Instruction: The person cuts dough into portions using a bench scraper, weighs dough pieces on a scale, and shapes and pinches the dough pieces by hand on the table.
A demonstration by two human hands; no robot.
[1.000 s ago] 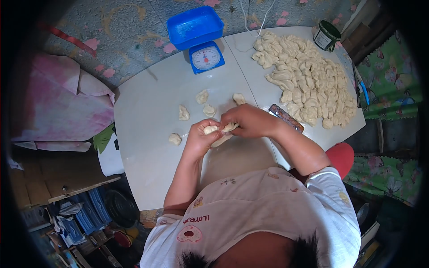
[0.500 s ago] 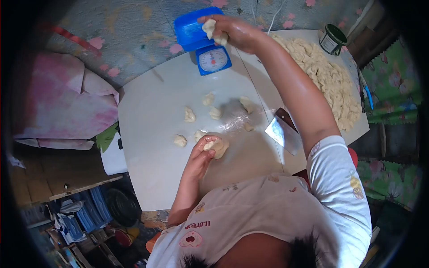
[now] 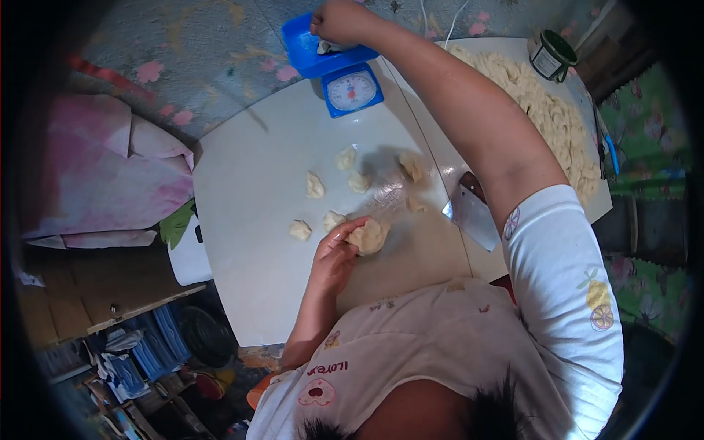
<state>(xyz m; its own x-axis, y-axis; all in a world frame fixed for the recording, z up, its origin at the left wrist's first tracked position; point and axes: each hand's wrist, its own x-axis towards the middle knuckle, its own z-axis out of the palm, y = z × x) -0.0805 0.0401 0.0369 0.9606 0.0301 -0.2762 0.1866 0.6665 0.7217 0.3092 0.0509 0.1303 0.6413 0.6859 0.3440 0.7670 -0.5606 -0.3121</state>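
Observation:
My left hand (image 3: 336,257) is closed on a lump of dough (image 3: 369,236) low over the table. Up at the blue scale tray (image 3: 308,61), my right hand (image 3: 339,20) is over the tray with its fingers curled. A piece of dough (image 3: 327,47) shows just below those fingers, and whether they still grip any is hidden. The scale (image 3: 351,91) has a round white dial. Several small dough pieces (image 3: 314,185) lie on the table between the scale and my left hand.
A big pile of dough (image 3: 561,121) covers the right of the table (image 3: 257,293), partly behind my right arm. A cleaver (image 3: 473,216) lies near that arm. A dark green bucket (image 3: 552,56) and a blue-handled tool (image 3: 611,154) are at the right edge.
My right hand has left my left hand and moved up to the scale tray, carrying dough. The cleaver's blade has come into view. My left hand stays low, holding dough.

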